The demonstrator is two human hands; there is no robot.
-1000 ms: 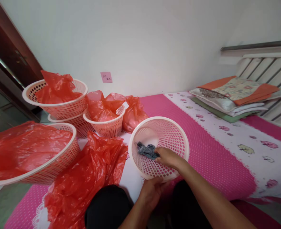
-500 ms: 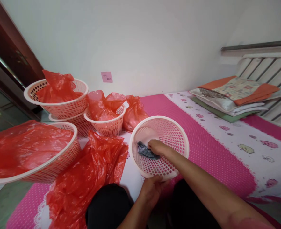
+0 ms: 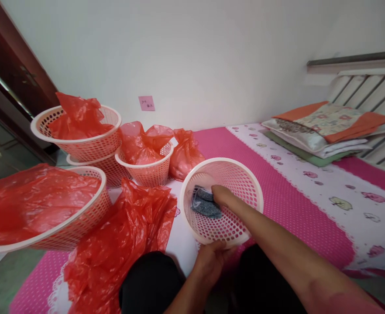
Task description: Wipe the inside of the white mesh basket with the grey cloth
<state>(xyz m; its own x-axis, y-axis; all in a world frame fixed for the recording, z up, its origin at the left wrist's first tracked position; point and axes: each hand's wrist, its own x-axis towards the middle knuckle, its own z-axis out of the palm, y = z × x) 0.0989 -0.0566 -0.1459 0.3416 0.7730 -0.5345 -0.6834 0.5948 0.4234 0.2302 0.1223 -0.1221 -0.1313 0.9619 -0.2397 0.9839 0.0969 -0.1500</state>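
A pale pink perforated basket (image 3: 245, 174) lies tilted toward me on the bed. My left hand (image 3: 212, 261) grips its near rim from below. My right hand (image 3: 221, 195) reaches deep inside the basket, fingers closed on a grey-blue folded cloth (image 3: 204, 206) that rests against the basket's bottom and lower wall. My dark-trousered knees sit below the basket.
Red plastic bags lie around: a large one (image 3: 120, 244) by my left knee, one in the big basket (image 3: 91, 205) at left, others in stacked baskets (image 3: 87, 144) and a small basket (image 3: 149, 172). Folded bedding (image 3: 323, 131) is piled at the right. The wall stands behind.
My right hand has pushed the cloth deeper into the basket, from near the lower wall toward the bottom. The left hand keeps its grip on the rim.
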